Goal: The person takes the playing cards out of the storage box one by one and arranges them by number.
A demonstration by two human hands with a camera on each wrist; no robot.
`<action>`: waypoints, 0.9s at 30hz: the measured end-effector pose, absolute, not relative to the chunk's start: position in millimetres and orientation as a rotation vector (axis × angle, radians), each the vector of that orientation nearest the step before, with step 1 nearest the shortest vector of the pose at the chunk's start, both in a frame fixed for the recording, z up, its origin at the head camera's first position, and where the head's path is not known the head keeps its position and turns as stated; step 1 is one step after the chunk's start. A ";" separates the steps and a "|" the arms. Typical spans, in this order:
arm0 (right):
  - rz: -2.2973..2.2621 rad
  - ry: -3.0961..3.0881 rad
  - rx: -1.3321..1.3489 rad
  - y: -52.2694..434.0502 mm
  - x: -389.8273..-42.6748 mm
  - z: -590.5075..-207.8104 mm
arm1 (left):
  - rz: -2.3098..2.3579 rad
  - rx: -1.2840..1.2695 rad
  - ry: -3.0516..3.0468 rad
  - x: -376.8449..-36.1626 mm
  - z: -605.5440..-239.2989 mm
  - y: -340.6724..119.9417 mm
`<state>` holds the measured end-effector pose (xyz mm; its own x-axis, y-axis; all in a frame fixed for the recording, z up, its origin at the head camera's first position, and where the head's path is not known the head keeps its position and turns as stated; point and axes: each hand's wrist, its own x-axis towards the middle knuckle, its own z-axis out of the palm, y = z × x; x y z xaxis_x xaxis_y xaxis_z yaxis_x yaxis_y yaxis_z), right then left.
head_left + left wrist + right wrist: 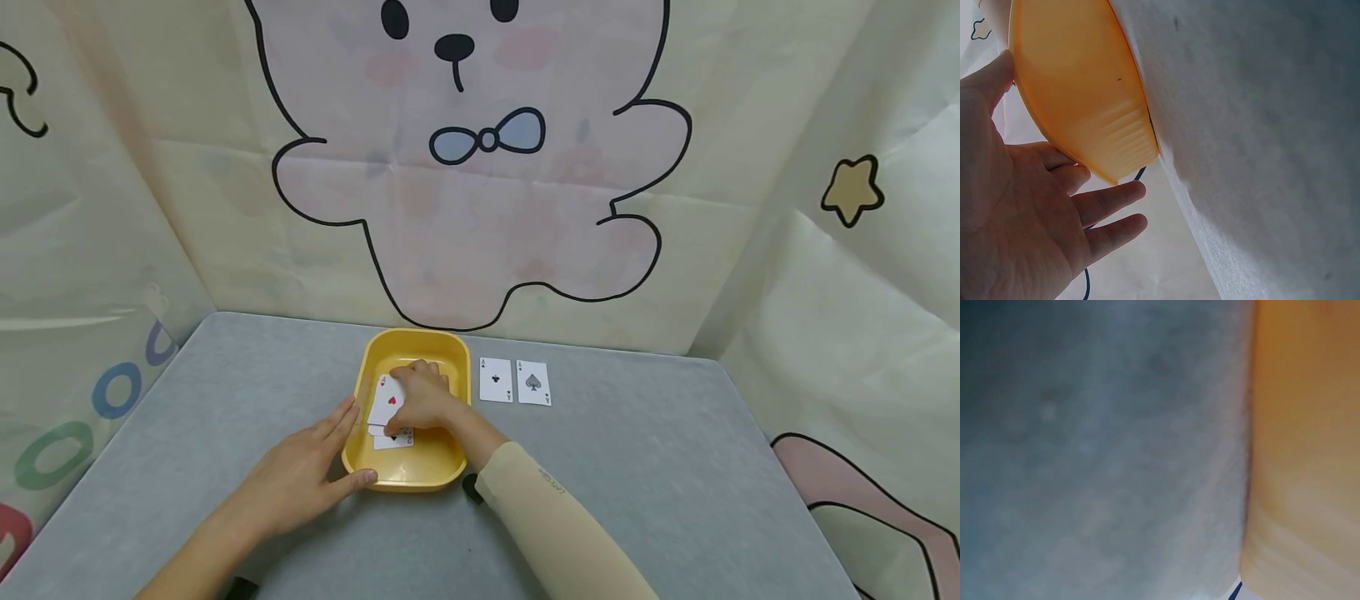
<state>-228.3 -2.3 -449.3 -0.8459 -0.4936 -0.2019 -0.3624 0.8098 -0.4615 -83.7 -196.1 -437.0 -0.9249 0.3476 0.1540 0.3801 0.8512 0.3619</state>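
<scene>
A yellow plastic tray (408,477) stands on the table with several playing cards inside. The ace of hearts (384,398) lies on top, partly covered by my right hand (426,398). This hand reaches over the tray's right side, its fingers at the card's upper edge and its thumb at the lower edge. Under it another card (392,442) with a black symbol pokes out. My left hand (307,467) rests against the tray's left and near rim, fingers extended; the left wrist view shows its fingertips touching the yellow wall (1079,81). The right wrist view shows no hand.
To the tray's right, the ace of clubs (496,380) and the ace of spades (533,383) lie face up side by side on the grey tablecloth (637,483). A small black object (472,488) shows beside my right forearm. Printed cloth (480,242) hangs behind the table.
</scene>
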 end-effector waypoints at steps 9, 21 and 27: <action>-0.642 2.682 -0.635 -2.3 -225.0 -448.1 | -0.608 -0.573 -2.953 -84.6 -437.4 -195.6; -0.725 2.681 -0.676 0.0 -222.7 -446.1 | -0.611 -0.563 -2.973 -84.7 -435.4 -195.9; -0.783 2.669 -0.710 3.8 -221.8 -440.6 | -0.620 -0.552 -2.980 -84.6 -435.0 -196.0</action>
